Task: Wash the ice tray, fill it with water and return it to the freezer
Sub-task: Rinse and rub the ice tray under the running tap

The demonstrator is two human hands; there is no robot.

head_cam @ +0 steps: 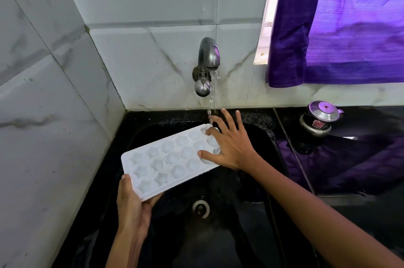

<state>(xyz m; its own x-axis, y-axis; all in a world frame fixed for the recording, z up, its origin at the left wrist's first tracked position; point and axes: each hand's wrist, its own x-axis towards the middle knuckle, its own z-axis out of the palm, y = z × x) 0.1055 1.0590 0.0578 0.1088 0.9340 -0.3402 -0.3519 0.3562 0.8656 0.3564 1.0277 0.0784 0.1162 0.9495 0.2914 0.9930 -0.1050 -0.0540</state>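
Observation:
A white ice tray (166, 159) with several round cups is held tilted over the black sink (229, 224). My left hand (133, 204) grips its near left corner from below, thumb on the rim. My right hand (229, 143) lies flat with spread fingers on the tray's far right end, rubbing the cups. A thin stream of water (212, 97) falls from the metal tap (206, 62) on the wall onto that far end by my fingers.
The sink drain (200, 208) lies below the tray. A small steel pot with a lid (319, 120) stands on the black counter at right. A purple curtain (341, 23) hangs over the window above it. Marbled wall tiles (43, 93) close in the left side.

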